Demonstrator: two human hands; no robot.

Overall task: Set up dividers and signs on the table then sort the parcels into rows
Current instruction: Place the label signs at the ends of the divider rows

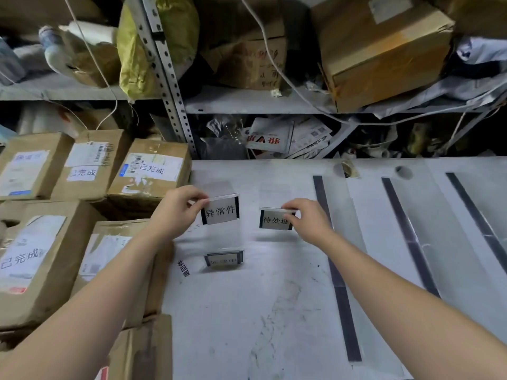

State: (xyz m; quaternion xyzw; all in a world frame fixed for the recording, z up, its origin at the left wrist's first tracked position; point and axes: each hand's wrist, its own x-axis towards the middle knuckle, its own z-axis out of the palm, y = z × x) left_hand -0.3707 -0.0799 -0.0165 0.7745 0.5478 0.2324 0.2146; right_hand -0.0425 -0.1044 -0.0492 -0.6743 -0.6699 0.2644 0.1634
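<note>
The left hand (175,212) pinches the top edge of the 异常件 sign (220,211) above the white table (247,311), while the right hand (304,218) pinches the 待处理 sign (275,220) just beside it. A third sign (224,259) (text blurred) stands nearer on the table, beside stacked parcels (41,259) at left.

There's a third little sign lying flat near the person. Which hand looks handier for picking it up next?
Probably the left hand. The flat sign lies almost straight below the sign it grips, while the right hand, holding another sign, sits farther to the side. Either must let go first.
</note>
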